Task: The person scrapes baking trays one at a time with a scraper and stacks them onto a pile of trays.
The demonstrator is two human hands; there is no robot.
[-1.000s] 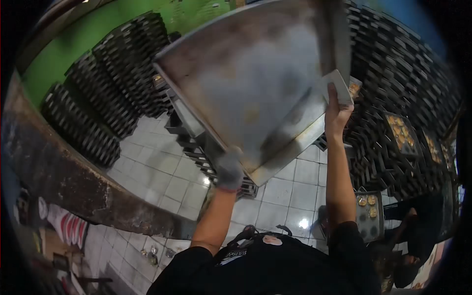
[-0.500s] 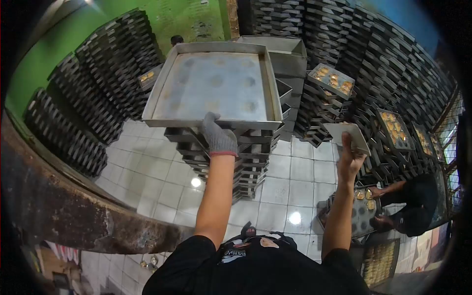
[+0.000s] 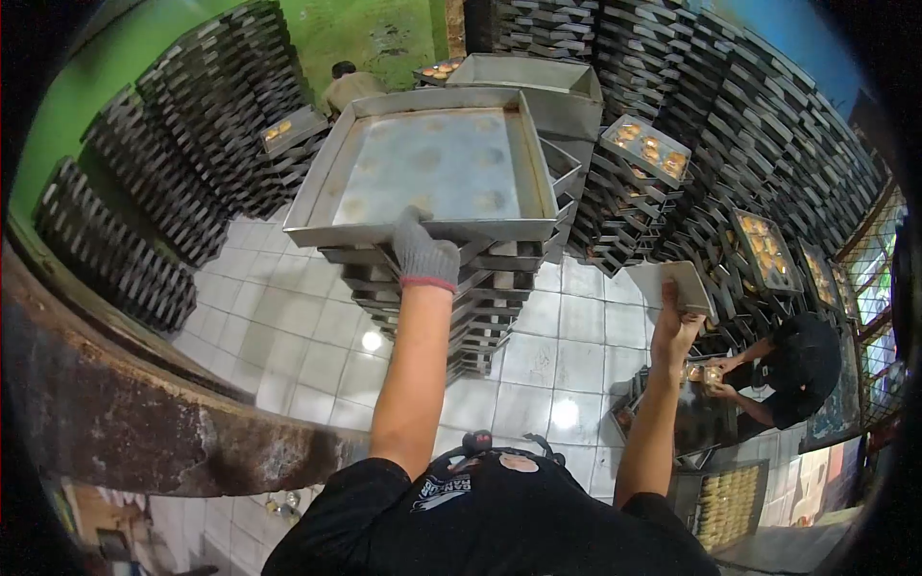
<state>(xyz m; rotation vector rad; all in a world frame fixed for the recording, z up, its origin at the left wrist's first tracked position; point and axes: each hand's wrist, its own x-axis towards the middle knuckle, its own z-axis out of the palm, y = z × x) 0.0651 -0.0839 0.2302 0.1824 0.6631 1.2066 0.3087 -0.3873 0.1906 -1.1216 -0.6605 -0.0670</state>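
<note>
A large square metal baking tray (image 3: 432, 178), bare inside with round stains, sits on top of a tall stack of trays (image 3: 451, 307). My left hand (image 3: 423, 252), in a grey knit glove with a red cuff, grips its near rim, fingertips over the edge. Out to the right, my bare right hand (image 3: 675, 326) is closed round a flat, pale rectangular plate (image 3: 687, 286), thumb on its face. The plate is apart from the tray. What kind of tool it is, I cannot make out.
Tall tray stacks (image 3: 163, 182) line the left wall, with more stacks (image 3: 749, 115) at right. Trays of baked buns (image 3: 648, 152) rest on some. A co-worker (image 3: 797, 374) at lower right handles buns on a tray. Another person (image 3: 351, 86) is behind my tray. A rusty ledge (image 3: 173, 432) curves at left.
My right hand and its plate are slightly lower in view. The near rim of the tray sits a little higher. The co-worker's hands have come together over the buns; the person behind shows more.
</note>
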